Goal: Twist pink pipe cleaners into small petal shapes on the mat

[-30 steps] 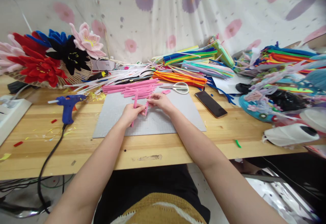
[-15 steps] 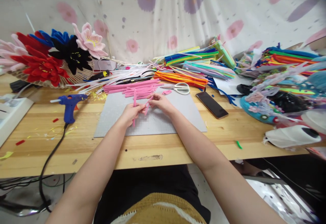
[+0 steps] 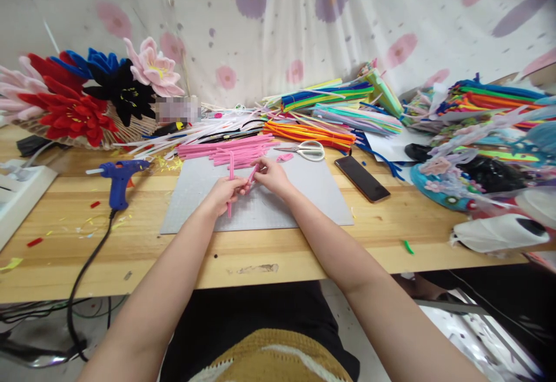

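Observation:
A bent pink pipe cleaner [image 3: 231,168] runs upright through my left hand [image 3: 227,192], its fingers closed around it, with its lower end sticking out below. Close by on the right, my right hand [image 3: 270,175] pinches another part of pink pipe cleaner [image 3: 251,177] between thumb and fingers; whether both parts are one piece is hidden. Both hands are above a grey cutting mat [image 3: 186,202]. Just behind them lies a heap of pink pipe cleaners [image 3: 243,149]. A small pink loop [image 3: 284,157] and white-handled scissors [image 3: 310,150] rest at the mat's back edge.
A blue glue gun [image 3: 119,182] stands at the left, its cord hanging over the edge. Fuzzy flowers [image 3: 82,118] fill the back left. Orange pipe cleaners [image 3: 310,134] and other bundles lie behind the mat. A phone [image 3: 362,178] and a white spool [image 3: 499,232] are on the right.
My right hand has shifted slightly, and the pink piece between my hands is now tilted a little differently. My left hand stays almost in place.

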Available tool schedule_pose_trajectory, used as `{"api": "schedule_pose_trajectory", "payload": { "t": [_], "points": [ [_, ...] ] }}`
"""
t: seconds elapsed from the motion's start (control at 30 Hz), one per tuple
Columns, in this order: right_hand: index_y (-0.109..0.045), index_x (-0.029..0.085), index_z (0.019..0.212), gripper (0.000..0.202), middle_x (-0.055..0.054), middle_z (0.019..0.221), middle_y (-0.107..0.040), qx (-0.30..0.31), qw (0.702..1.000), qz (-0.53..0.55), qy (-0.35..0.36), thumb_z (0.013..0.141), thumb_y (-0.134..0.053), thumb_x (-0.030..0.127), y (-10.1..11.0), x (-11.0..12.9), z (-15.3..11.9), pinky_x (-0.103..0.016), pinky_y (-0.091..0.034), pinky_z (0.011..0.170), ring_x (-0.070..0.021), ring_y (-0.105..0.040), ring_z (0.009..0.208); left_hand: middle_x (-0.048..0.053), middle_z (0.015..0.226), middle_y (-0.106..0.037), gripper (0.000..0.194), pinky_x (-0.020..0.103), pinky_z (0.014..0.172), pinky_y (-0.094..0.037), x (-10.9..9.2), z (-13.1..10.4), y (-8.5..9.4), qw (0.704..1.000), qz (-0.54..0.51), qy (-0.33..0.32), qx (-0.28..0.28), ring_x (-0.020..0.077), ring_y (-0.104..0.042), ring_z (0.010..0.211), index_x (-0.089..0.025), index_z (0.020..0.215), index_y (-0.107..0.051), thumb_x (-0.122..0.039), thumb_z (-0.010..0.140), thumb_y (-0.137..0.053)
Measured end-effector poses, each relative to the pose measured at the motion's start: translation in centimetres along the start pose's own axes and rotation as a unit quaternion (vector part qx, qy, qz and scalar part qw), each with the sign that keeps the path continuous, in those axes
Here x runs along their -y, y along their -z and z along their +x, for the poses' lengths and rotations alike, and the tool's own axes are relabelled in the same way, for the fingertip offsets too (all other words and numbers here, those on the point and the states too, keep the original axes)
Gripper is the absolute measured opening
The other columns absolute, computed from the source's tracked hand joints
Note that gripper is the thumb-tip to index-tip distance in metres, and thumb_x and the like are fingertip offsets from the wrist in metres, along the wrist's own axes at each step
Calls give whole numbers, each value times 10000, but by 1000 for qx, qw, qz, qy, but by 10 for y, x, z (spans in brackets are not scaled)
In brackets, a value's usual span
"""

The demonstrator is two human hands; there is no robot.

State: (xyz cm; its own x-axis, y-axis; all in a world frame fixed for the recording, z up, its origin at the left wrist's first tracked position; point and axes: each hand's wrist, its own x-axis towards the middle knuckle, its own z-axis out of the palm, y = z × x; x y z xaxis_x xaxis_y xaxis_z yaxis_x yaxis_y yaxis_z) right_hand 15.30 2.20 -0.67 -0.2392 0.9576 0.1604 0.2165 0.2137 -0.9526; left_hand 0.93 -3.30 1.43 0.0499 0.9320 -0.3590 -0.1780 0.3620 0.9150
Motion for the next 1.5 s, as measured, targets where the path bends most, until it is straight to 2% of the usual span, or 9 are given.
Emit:
{"api": "schedule_pose_trajectory", "payload": {
  "t": [0.1, 0.3, 0.47, 0.63, 0.8, 0.97, 1.1, 1.27, 1.5],
  "points": [
    [-572, 186, 783, 233, 52, 649, -521, 7, 1000, 21, -22, 579, -524, 85, 3, -1, 1, -238, -414, 567, -82, -501, 554, 21, 560, -563, 76, 155, 329, -121, 0, 0, 0, 1000, 2, -8, -25, 14, -413, 407, -74, 624, -643, -110, 689, -629],
    [-525, 171, 732, 152, 51, 650, -526, 67, 981, 163, -79, 588, -554, 133, 11, 4, -2, -227, -429, 566, -84, -543, 567, 2, 522, -546, 89, 174, 355, -124, 3, 0, -2, 997, 44, -34, -54, 25, -382, 395, -98, 644, -650, -170, 695, -654],
    [-539, 175, 836, 251, 50, 652, -544, 95, 969, 210, -94, 597, -618, 164, 10, 8, -6, -216, -417, 540, -83, -535, 560, -17, 481, -511, 131, 185, 361, -125, 7, 0, -4, 993, 80, -42, -70, 32, -354, 371, -119, 670, -651, -241, 689, -695],
    [-508, 165, 747, 243, 49, 638, -572, 57, 964, 240, -96, 600, -675, 263, 9, 7, -2, -201, -397, 526, -63, -515, 533, 3, 564, -557, 152, 160, 351, -161, 7, 0, -6, 994, 73, -46, -72, 40, -414, 415, -119, 706, -628, -259, 708, -687],
    [-495, 174, 732, 207, 52, 635, -589, -22, 952, 291, -93, 619, -641, 268, 14, 5, 3, -196, -400, 544, -56, -508, 531, 24, 669, -589, 227, 151, 328, -202, 5, 2, -6, 996, -72, -41, -27, 72, -501, 471, -145, 781, -538, -360, 782, -611],
    [-479, 177, 715, 197, 53, 629, -577, -24, 941, 314, -123, 627, -634, 260, 15, 2, 2, -188, -400, 546, -57, -514, 544, 18, 615, -565, 146, 150, 359, -303, 8, 10, -2, 992, -91, -59, -68, 58, -488, 462, -128, 684, -512, -154, 827, -496],
    [-479, 180, 741, 227, 42, 657, -586, -13, 952, 295, -83, 631, -644, 291, 9, 2, 0, -200, -421, 560, -65, -522, 564, 13, 604, -562, 141, 152, 407, -363, 10, 13, -2, 990, -99, -76, -68, 54, -500, 475, -117, 678, -530, -114, 817, -509],
    [-453, 195, 771, 262, 47, 673, -564, -50, 968, 244, -12, 666, -637, 349, 3, 0, 2, -199, -437, 547, -70, -523, 585, 13, 599, -557, 100, 136, 390, -326, 8, 10, -3, 988, -121, -70, -66, 49, -492, 473, -117, 685, -537, -71, 771, -561],
    [-433, 200, 776, 259, 41, 687, -576, -58, 973, 222, -17, 676, -615, 354, 0, -4, 3, -185, -433, 505, -73, -535, 583, 18, 612, -552, 116, 111, 364, -285, 8, 9, -4, 988, -129, -66, -53, 33, -480, 474, -111, 681, -542, -44, 775, -541]
  ]
}}
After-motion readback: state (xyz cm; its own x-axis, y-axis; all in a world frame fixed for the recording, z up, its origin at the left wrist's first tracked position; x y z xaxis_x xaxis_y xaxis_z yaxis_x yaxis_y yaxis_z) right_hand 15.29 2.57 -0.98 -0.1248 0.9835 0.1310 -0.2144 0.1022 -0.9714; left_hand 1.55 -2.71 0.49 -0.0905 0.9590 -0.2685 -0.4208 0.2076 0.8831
